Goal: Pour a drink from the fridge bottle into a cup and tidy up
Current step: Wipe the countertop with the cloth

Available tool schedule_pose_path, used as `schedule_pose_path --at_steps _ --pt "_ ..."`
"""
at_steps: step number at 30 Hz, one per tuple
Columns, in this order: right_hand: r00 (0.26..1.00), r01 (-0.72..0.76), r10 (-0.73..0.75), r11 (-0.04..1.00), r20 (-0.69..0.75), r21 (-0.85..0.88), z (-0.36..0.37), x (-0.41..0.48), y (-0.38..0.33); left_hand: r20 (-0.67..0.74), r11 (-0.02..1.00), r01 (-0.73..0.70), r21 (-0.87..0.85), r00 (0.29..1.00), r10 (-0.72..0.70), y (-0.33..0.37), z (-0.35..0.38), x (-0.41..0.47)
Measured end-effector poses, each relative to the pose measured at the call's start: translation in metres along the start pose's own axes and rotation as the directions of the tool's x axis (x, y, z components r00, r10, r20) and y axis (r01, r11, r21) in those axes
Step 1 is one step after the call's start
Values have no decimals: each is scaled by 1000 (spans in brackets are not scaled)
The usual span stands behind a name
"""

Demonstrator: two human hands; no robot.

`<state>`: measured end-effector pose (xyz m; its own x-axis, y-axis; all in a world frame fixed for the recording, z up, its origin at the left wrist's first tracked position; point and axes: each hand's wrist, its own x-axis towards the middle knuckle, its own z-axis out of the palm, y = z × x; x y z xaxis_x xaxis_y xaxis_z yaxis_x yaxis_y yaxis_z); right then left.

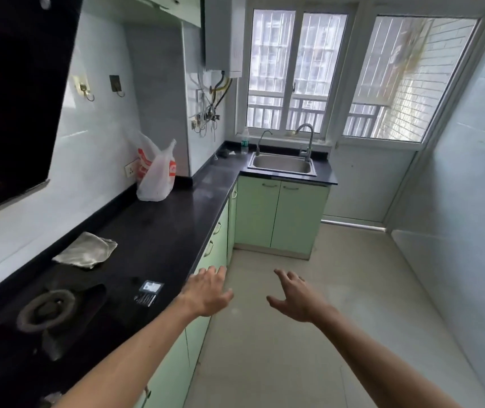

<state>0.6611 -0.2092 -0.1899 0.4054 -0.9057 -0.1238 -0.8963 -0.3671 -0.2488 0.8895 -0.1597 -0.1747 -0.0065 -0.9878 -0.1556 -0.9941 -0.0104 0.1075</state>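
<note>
hands spread open, empty: left hand, right hand.

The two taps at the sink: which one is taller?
The right tap, a thick chrome arch beside the sink, is taller. The left tap is thinner and lower.

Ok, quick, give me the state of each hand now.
Left hand: open, fingers spread, holding nothing.
Right hand: open, fingers spread, holding nothing.

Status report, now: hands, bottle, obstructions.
Left hand and right hand open, empty. No fridge or cup in view; bottle by sink. Floor clear.
</note>
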Motion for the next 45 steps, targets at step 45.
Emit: schedule_pose_path --at_steps 45 --pt "998 44 -42 997 42 -56 -56 361 54 19 984 15 176 1000 -18 -68 -53 340"
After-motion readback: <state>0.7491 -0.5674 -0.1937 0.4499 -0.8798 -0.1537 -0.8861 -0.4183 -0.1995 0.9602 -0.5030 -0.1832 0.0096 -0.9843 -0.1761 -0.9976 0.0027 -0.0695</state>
